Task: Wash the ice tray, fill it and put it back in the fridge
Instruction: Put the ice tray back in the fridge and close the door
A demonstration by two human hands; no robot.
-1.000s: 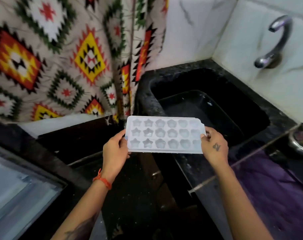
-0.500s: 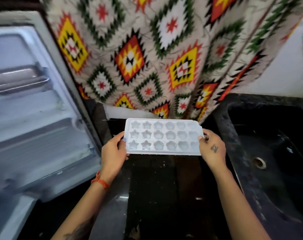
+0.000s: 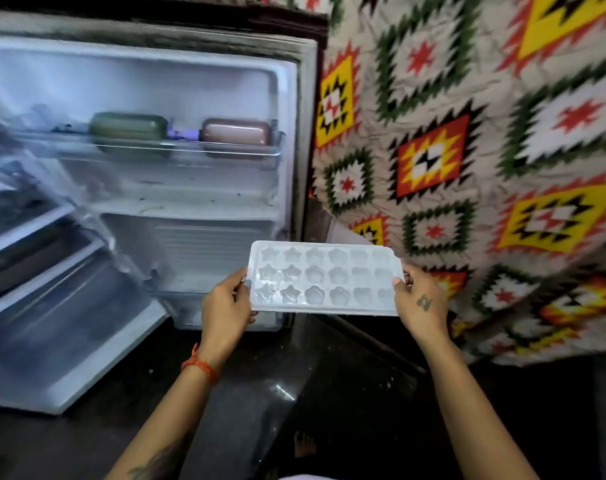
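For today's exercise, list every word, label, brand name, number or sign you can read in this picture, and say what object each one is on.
No text can be read anywhere.
Right hand: a small dark tattoo mark on its back, too small and blurred to read.
Ice tray: only moulded star and flower shapes, no lettering.
Green container and pink container on the fridge door shelf: no label visible, blurred.
Patterned cloth: geometric motifs only.
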